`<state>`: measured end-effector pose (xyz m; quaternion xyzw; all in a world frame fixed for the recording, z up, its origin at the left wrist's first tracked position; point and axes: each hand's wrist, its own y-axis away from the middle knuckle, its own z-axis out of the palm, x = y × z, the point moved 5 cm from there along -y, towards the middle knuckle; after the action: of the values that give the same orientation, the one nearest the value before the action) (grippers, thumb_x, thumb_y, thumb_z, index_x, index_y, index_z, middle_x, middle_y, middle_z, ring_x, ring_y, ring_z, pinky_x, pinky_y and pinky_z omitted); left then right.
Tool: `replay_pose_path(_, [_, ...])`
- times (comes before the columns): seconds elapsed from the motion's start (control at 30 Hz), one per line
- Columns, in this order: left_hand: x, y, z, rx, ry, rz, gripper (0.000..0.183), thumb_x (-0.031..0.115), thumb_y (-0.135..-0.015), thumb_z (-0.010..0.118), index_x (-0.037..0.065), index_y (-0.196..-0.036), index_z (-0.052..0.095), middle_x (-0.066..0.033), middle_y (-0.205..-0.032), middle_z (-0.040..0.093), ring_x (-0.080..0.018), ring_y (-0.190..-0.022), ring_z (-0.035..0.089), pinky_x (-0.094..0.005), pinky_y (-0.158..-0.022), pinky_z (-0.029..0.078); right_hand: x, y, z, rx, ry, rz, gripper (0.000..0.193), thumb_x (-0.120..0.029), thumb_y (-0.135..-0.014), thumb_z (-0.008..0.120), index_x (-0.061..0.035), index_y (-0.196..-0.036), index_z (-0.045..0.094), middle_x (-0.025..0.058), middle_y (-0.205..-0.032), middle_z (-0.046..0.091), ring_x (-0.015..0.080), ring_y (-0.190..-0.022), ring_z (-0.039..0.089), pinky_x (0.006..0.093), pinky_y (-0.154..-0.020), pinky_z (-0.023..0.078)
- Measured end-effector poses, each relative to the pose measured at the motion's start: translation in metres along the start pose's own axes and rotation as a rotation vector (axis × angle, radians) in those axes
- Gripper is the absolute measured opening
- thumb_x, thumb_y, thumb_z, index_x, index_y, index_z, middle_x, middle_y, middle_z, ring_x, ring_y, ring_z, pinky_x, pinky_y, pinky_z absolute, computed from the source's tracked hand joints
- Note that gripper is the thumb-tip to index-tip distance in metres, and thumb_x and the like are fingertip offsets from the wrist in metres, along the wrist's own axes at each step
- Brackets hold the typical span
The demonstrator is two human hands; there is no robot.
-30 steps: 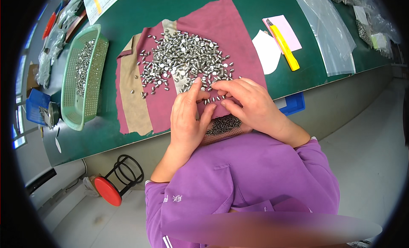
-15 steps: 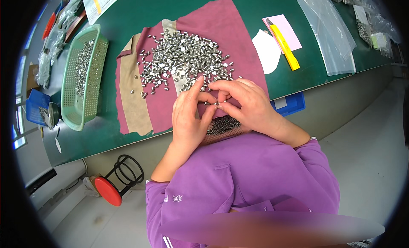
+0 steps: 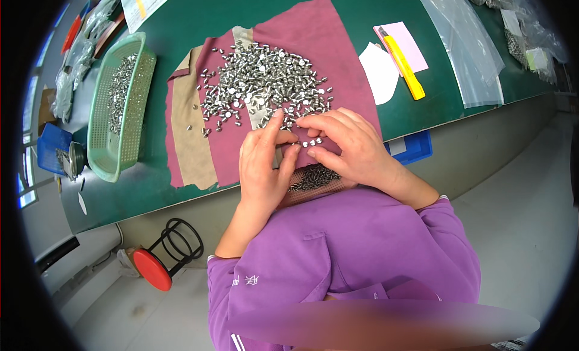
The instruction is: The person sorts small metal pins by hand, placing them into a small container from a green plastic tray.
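A heap of small silver metal pins (image 3: 265, 85) lies on a maroon cloth (image 3: 338, 43) spread over a green table (image 3: 205, 13). My left hand (image 3: 262, 164) and my right hand (image 3: 353, 149) meet at the near edge of the heap, fingertips touching. Between the fingertips sits a short row of pins (image 3: 307, 143), pinched from both sides. Just under my hands, at the table's edge, a dark tray of packed pins (image 3: 313, 179) shows partly; my hands hide the rest of it.
A green mesh basket (image 3: 99, 127) holding more pins stands to the left. A tan cloth (image 3: 184, 134) lies under the maroon one. To the right are a yellow utility knife (image 3: 403, 64), pink and white papers and clear plastic bags (image 3: 470, 49). A red stool (image 3: 152, 269) stands below the table.
My hands stay at the near edge of the heap; the fingers have drawn together and a short row of pins now shows between the fingertips.
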<state>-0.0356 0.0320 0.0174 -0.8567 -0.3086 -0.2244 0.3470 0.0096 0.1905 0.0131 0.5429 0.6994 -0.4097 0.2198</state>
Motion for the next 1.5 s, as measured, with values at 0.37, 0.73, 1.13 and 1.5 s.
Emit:
replay_pose_path(0.37, [-0.001, 0.004, 0.0, -0.021, 0.056, -0.071, 0.079, -0.005, -0.07, 0.076, -0.002, -0.143, 0.045, -0.0042, -0.089, 0.066, -0.0225, -0.085, 0.06, -0.0369, -0.079, 0.048, -0.001, 0.0, -0.001, -0.007, -0.002, -0.011, 0.043, -0.015, -0.079, 0.074, -0.0108, -0.12, 0.061, 0.0042, -0.097, 0.064, 0.0263, -0.091, 0.062, 0.0404, -0.081, 0.049])
replay_pose_path(0.73, [-0.003, 0.01, -0.002, -0.03, 0.052, -0.112, 0.078, -0.007, -0.072, 0.074, -0.002, -0.144, 0.043, -0.0034, -0.088, 0.065, -0.0212, -0.083, 0.06, -0.0361, -0.081, 0.046, 0.0, 0.002, -0.001, -0.008, 0.005, -0.013, 0.044, -0.015, -0.079, 0.074, -0.0108, -0.121, 0.061, 0.005, -0.099, 0.064, 0.0269, -0.092, 0.062, 0.041, -0.083, 0.049])
replay_pose_path(1.13, [0.004, 0.007, -0.006, -0.038, 0.049, -0.108, 0.082, -0.007, -0.073, 0.074, 0.001, -0.147, 0.04, -0.006, -0.094, 0.066, -0.023, -0.081, 0.059, -0.0374, -0.078, 0.049, -0.001, 0.003, 0.0, 0.072, 0.064, -0.102, 0.034, -0.015, -0.078, 0.075, -0.01, -0.111, 0.067, 0.0055, -0.098, 0.064, 0.0277, -0.091, 0.061, 0.0412, -0.081, 0.049])
replay_pose_path(1.5, [0.005, 0.011, 0.0, -0.207, 0.169, -0.163, 0.078, -0.007, -0.073, 0.076, 0.003, -0.145, 0.045, -0.0064, -0.088, 0.064, -0.0206, -0.079, 0.06, -0.0323, -0.072, 0.053, -0.006, 0.009, 0.003, -0.111, 0.039, -0.121, 0.016, -0.019, -0.081, 0.074, -0.0091, -0.091, 0.068, 0.0056, -0.088, 0.059, 0.0269, -0.085, 0.06, 0.0401, -0.075, 0.049])
